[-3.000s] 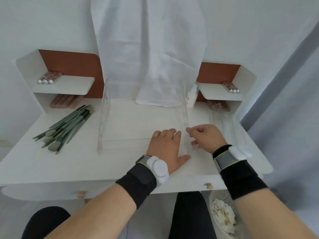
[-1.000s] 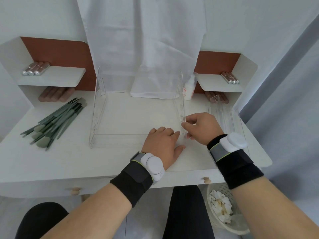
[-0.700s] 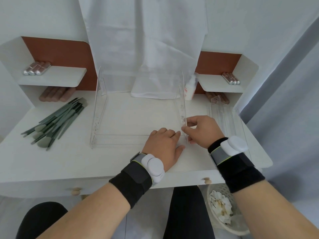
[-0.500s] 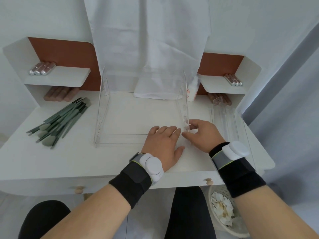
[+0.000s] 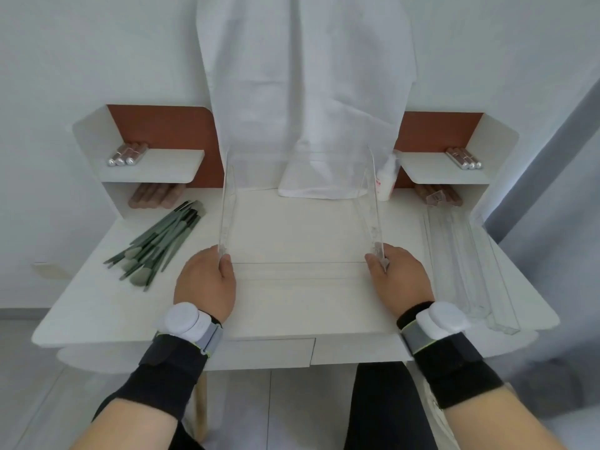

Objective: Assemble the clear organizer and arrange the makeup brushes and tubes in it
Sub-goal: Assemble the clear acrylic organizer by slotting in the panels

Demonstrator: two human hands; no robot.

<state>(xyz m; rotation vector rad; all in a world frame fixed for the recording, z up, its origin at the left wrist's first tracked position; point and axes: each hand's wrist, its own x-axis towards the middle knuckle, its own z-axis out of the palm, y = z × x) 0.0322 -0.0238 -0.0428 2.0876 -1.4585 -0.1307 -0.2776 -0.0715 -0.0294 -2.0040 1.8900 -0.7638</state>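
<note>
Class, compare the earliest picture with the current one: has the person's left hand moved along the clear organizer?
Yes. The left hand has moved from the clear organizer's right front corner to its left side panel, nearer the green brushes.

A dressing corner in a home, by the look of the furniture: a white vanity worktop with a shallow drawer under its front edge, small white shelves on either side backed by rust-brown panels. Cosmetics all around: green-handled makeup brushes fanned on the left, silver-capped tubes lying on the side shelves, a small white bottle toward the back. White cloth draped over the middle where a mirror would usually sit. Plain white walls, a grey curtain at the right, pale tiled floor beneath.
</note>
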